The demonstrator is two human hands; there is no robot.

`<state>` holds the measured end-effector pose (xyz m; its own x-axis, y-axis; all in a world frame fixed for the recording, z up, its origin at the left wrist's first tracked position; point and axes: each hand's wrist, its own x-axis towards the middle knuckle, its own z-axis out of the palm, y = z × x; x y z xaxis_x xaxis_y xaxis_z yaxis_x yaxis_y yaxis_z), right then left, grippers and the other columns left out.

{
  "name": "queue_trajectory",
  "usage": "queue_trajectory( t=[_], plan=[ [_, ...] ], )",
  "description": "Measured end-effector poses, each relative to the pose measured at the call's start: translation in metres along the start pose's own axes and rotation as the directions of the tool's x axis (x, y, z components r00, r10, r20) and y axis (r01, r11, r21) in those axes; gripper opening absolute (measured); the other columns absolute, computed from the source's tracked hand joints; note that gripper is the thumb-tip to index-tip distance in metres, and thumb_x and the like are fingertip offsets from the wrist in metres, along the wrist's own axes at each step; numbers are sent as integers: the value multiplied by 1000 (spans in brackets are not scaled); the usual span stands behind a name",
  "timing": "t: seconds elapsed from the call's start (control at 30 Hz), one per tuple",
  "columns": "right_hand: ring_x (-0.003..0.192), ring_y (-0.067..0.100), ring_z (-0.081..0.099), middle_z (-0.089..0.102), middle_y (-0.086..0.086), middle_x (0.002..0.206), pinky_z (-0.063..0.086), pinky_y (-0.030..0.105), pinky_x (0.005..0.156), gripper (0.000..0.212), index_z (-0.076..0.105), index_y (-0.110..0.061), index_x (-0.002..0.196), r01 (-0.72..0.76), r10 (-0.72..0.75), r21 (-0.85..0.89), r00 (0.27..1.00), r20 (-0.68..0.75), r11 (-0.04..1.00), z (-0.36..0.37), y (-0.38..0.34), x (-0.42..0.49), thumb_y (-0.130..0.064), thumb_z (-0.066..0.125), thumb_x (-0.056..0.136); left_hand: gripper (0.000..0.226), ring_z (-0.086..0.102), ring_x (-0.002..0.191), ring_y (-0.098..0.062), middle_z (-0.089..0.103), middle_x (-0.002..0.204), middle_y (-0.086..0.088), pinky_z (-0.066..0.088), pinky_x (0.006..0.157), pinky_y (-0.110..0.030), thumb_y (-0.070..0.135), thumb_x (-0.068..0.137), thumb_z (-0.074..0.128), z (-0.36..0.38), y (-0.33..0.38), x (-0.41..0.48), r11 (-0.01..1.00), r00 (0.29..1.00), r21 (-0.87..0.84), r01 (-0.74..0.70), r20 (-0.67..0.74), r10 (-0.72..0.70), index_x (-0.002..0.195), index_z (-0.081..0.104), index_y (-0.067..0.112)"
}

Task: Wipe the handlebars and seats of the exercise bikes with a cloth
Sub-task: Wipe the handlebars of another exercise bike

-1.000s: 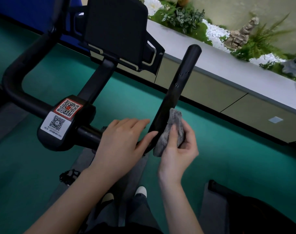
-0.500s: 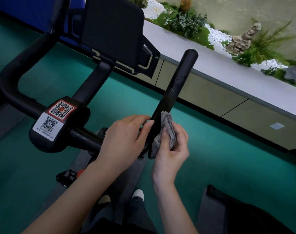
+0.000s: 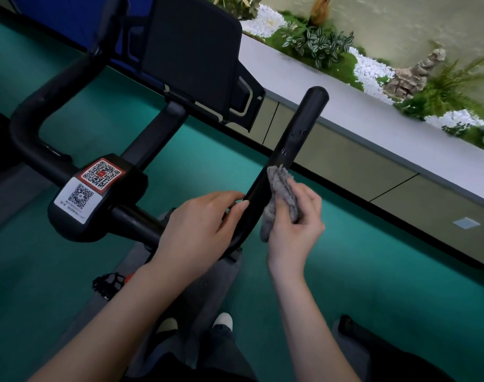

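Observation:
A black exercise bike's right handlebar (image 3: 298, 133) rises toward the upper right, curving down to the centre clamp (image 3: 97, 197), which carries two QR-code stickers. My left hand (image 3: 199, 227) rests over the bend of this bar, fingers wrapped around it. My right hand (image 3: 296, 224) holds a crumpled grey cloth (image 3: 281, 194) pressed against the right side of the bar, just above the bend. The left handlebar (image 3: 39, 106) loops away at the far left. A dark screen (image 3: 191, 53) stands on the stem behind the bars. The seat is hidden.
Teal floor (image 3: 345, 244) surrounds the bike. A long grey ledge (image 3: 373, 125) with plants, white pebbles and rocks runs along the right. A pedal (image 3: 108, 282) shows below the bar. My shoes (image 3: 221, 321) stand on a grey mat. Another dark object (image 3: 373, 351) sits at lower right.
The cloth has stayed against the lower right handlebar while my right hand shifted slightly along it. My left hand keeps its hold on the bend. The camera view shifted a little.

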<state>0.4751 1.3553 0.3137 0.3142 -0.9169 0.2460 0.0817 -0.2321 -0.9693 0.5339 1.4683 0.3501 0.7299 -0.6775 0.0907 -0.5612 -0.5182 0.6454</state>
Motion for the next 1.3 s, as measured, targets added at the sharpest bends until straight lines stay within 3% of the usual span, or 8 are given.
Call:
queue_trajectory(
  t=[0.1,0.2,0.37,0.57,0.73,1.07,1.2,1.3],
  plan=[
    [93,8,53,52,7,97,42,15,87,35,67,-3,105,94,-89,-106,995,48,990,-1,-2,34,17,59,78,33,62,88,-17,68,99,8,49,73,-37,42,95,43,0,2,2,1000,1000,-8,21,-9,-22,110,65,23],
    [92,10,55,53,-4,96,45,19,86,40,66,-11,107,158,-154,-120,987,39,980,-8,-7,43,15,58,78,35,62,86,-12,67,103,11,51,74,-35,46,92,45,2,6,2,999,999,-30,42,-25,-42,112,64,25],
    [96,13,55,56,1,99,43,19,88,41,70,-2,101,429,-362,-199,883,300,881,-16,-1,23,19,55,69,36,63,91,-11,66,107,12,52,77,-38,48,90,50,4,4,0,998,999,-38,43,8,-43,118,60,28],
    [92,27,59,60,10,94,40,14,86,34,71,2,93,448,-373,-315,887,271,836,-23,-6,59,20,57,68,39,62,89,-5,65,107,16,52,75,-33,53,88,49,5,0,-2,999,999,-34,41,2,-40,120,58,33],
    [94,26,54,62,13,98,43,26,87,33,71,2,96,700,-516,-219,669,535,680,-21,-9,43,12,56,68,40,62,89,-3,65,107,17,50,74,-28,54,86,52,6,-2,1,998,999,-48,42,4,-42,121,58,35],
    [95,32,56,64,15,99,41,18,84,33,71,1,99,631,-516,-493,775,365,599,-2,-38,88,12,60,70,39,61,83,-4,64,103,17,53,74,-33,53,84,57,8,-6,5,983,996,-162,84,46,-77,119,57,37],
    [94,24,51,67,12,96,38,16,88,30,72,2,97,805,-504,-368,583,637,466,-7,-37,59,11,62,70,40,62,88,-10,65,104,15,52,77,-36,53,82,59,8,-8,6,976,995,-199,92,57,-82,118,58,36],
    [93,24,50,68,11,96,37,14,90,33,72,1,97,821,-429,-345,542,722,455,-2,-36,61,13,62,67,40,62,87,-11,65,103,13,52,74,-36,51,82,61,7,-9,6,971,997,-225,77,45,-68,117,59,33]
  ],
)
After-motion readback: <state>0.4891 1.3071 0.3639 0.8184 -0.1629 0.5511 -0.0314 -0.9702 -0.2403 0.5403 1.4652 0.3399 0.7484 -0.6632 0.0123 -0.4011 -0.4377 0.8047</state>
